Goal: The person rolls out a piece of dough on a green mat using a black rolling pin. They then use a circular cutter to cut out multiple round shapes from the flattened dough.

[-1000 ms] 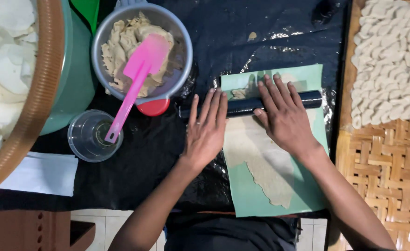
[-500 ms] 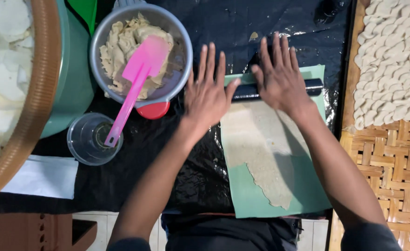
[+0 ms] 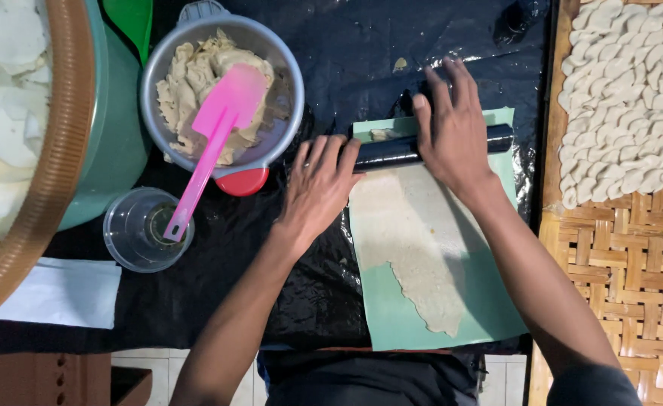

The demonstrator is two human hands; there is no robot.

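Both hands are lying flat, palms down, on a black cylindrical rolling pin (image 3: 391, 153) that is resting crosswise near the far end of a pale green rectangular plastic mat (image 3: 489, 308). The left hand (image 3: 318, 188) is pressing on the pin's left end, its fingers (image 3: 331, 154) stretched out straight and slightly spread, gripping nothing. The right hand (image 3: 455, 131) is covering the pin's middle and right part, its fingers (image 3: 443, 86) likewise extended and fanned past the pin, not curled around it. The pin's right tip is showing beyond the right hand.

A thin sheet of beige rolled-out dough (image 3: 414, 240) is lying on the mat, touching the pin at its far edge and running toward the person, narrowing to a ragged tongue near the mat's near edge. The mat is sitting on a crinkled black plastic sheet (image 3: 218, 248) that is covering the surface.

To the left, a grey metal bowl (image 3: 282, 113) is holding lumps of the same beige dough, with a pink silicone spatula (image 3: 215, 128) leaning from the bowl down into a clear plastic cup (image 3: 124, 244) just beside it. A brown-rimmed green basin (image 3: 113, 135) with white pieces inside is standing at the far left. A woven bamboo tray (image 3: 625, 263) on the right is carrying rows of small pale shaped dough pieces (image 3: 632, 90).
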